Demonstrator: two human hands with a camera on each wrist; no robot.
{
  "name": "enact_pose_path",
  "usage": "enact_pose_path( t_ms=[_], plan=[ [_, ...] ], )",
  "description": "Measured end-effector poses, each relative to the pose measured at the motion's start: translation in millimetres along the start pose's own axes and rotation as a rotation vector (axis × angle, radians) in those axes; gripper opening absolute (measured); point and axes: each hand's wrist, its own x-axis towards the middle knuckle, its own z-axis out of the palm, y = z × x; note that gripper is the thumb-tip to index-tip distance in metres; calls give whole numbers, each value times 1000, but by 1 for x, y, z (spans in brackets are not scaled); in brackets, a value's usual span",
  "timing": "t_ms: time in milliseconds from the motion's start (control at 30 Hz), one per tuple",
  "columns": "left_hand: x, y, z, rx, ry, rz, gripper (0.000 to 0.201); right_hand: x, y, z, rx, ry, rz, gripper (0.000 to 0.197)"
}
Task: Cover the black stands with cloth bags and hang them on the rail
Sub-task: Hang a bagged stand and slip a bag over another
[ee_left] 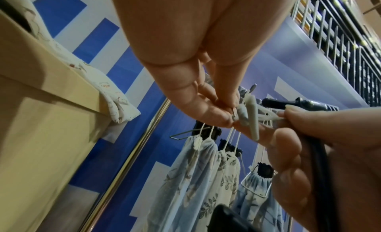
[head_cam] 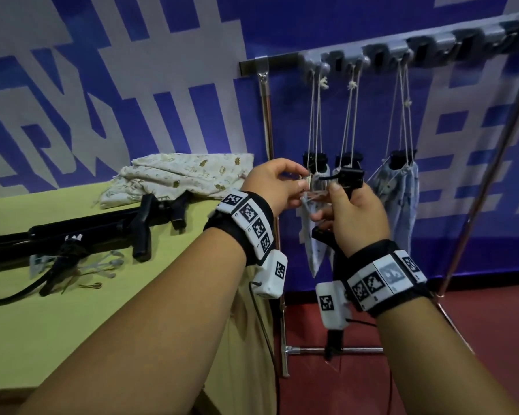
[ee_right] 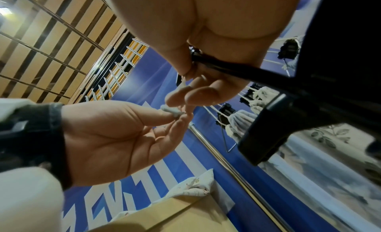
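My right hand (head_cam: 331, 199) grips a black stand (head_cam: 350, 177) upright in front of the rail; its thumb also presses a white drawstring (ee_left: 266, 116). My left hand (head_cam: 301, 182) pinches the other end of that drawstring (ee_right: 172, 112) between thumb and fingertips, so the cord is stretched between both hands. Three stands in pale floral cloth bags (head_cam: 400, 193) hang by cords from the hooks of the rail (head_cam: 372, 56) behind my hands. In the right wrist view the held stand (ee_right: 266, 134) fills the right side; I cannot tell whether cloth covers it.
A yellow-green table (head_cam: 72, 319) stands at the left with more black stands (head_cam: 96, 229), folded cloth bags (head_cam: 186, 175) and small clips on it. The rail's metal post (head_cam: 267, 124) rises by the table's corner. Red floor lies below.
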Motion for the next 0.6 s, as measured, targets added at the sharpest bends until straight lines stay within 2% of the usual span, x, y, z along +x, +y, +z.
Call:
enact_pose_path(
  t_ms=[267,600],
  plan=[
    [4,-8,-2,-4,43,8,14,12,13,8,3,-1,15,26],
    [1,-8,-10,14,45,11,14,8,15,16,2,-2,-4,23]
  ],
)
